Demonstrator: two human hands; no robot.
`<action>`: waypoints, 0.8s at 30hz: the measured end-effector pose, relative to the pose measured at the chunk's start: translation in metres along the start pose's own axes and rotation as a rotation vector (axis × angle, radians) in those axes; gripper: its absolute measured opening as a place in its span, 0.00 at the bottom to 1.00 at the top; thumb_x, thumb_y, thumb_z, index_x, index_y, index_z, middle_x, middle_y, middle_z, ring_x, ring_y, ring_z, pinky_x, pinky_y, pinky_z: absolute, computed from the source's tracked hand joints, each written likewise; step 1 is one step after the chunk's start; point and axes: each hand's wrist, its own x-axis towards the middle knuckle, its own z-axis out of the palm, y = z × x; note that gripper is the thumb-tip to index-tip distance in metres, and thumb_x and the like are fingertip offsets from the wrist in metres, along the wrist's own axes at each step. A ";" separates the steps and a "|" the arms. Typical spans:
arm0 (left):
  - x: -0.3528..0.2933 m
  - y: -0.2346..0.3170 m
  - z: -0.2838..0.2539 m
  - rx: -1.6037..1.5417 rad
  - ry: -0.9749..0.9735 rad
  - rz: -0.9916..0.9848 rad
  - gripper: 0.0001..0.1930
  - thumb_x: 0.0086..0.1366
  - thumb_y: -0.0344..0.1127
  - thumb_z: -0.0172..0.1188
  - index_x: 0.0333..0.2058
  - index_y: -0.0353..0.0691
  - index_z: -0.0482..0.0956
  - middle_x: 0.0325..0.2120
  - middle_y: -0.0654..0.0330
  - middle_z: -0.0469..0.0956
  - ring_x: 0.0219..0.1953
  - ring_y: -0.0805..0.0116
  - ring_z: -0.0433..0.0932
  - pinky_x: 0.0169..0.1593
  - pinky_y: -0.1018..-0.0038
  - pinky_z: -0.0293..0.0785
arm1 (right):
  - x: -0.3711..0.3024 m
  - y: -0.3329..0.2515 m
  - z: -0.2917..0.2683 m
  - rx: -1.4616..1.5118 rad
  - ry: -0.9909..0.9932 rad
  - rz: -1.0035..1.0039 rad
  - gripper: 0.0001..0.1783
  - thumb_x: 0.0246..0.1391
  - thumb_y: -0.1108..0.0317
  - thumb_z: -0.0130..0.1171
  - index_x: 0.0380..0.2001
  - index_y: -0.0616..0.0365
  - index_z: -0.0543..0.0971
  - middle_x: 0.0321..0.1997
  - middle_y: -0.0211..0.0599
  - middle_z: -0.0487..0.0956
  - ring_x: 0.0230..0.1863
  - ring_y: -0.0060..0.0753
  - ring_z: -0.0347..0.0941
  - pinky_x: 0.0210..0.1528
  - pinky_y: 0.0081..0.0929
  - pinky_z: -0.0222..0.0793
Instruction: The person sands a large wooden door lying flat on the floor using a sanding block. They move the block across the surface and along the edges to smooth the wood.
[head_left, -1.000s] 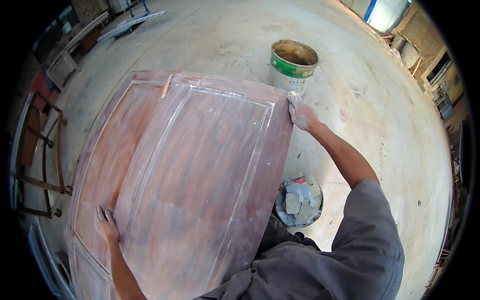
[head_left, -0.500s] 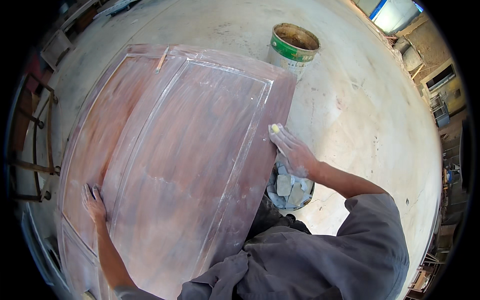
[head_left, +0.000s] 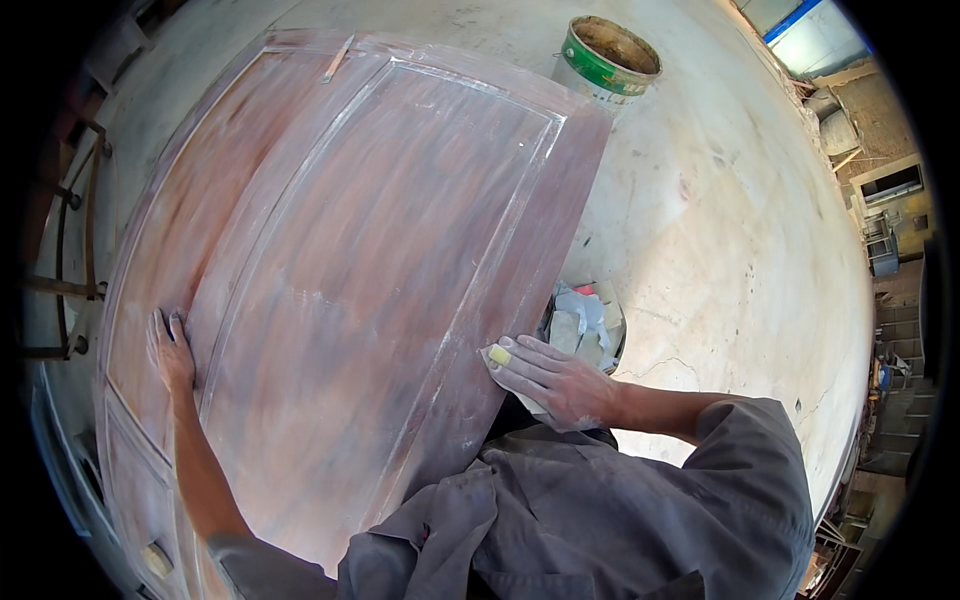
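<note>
A wide reddish-brown wooden panel door (head_left: 390, 240), streaked with pale dust, lies before me. On its left recessed panel my left hand (head_left: 173, 350) rests flat, fingers a little apart, holding nothing. My right hand (head_left: 550, 378) is white with dust and has a yellow wrap on one finger. Its outstretched fingers press on the door's right border, near my body. Pale edges of what looks like a piece of sandpaper (head_left: 527, 404) show beneath that hand; most of it is hidden. A scraper-like tool (head_left: 338, 60) lies on the door's far border.
Beyond the far right corner stands a green and white bucket (head_left: 612, 62). A container of grey and bluish scraps (head_left: 590, 322) sits beside the door's right edge. At the lower left, a small pale block (head_left: 156, 560) lies on the door. A wheeled metal frame (head_left: 75, 290) stands left.
My right hand has slid toward me along the door's right border, bending the elbow. My left hand stays flat on the left panel. The whole view has shifted slightly.
</note>
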 end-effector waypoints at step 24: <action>0.009 -0.018 0.017 0.032 0.035 0.021 0.34 0.75 0.58 0.42 0.69 0.39 0.63 0.69 0.48 0.63 0.72 0.51 0.58 0.73 0.58 0.50 | 0.017 0.028 -0.020 -0.043 -0.062 -0.082 0.32 0.55 0.70 0.57 0.64 0.68 0.67 0.71 0.53 0.67 0.74 0.47 0.62 0.77 0.44 0.54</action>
